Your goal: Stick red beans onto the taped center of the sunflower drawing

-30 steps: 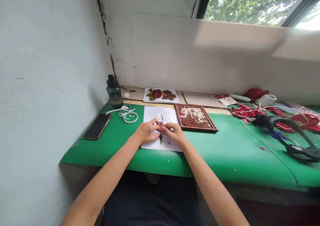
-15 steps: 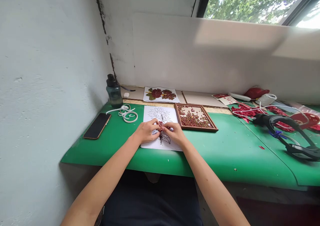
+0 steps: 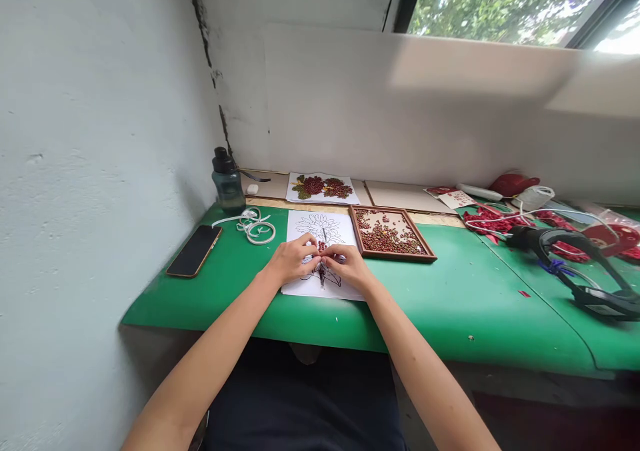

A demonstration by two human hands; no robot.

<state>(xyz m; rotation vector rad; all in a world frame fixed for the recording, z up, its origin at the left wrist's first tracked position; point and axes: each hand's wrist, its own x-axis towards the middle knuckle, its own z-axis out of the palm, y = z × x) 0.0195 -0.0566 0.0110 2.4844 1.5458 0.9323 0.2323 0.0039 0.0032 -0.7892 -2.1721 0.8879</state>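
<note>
My left hand (image 3: 295, 262) and my right hand (image 3: 349, 264) meet over a white sheet of paper (image 3: 296, 290), fingertips pinched close together. Black outlines of a large flower (image 3: 320, 223) and leaves are on the sheet. A small cluster of reddish beans (image 3: 321, 245) lies on the drawing just beyond my fingertips. Whatever sits between the fingers is too small to make out. To the right of the paper, a brown-framed tray (image 3: 424, 243) contains many loose reddish-brown beans (image 3: 387, 238).
Behind the paper lies a finished-looking red and green flower picture (image 3: 323, 188). On the left are a phone (image 3: 195, 251), a white cord (image 3: 260, 232) and a dark water bottle (image 3: 229, 183). To the right are a black headset-like frame (image 3: 580, 264) and red shiny material (image 3: 495, 221).
My fingertips have shifted slightly and drawn closer together, just below the bean cluster. The paper and tray have stayed in place.
</note>
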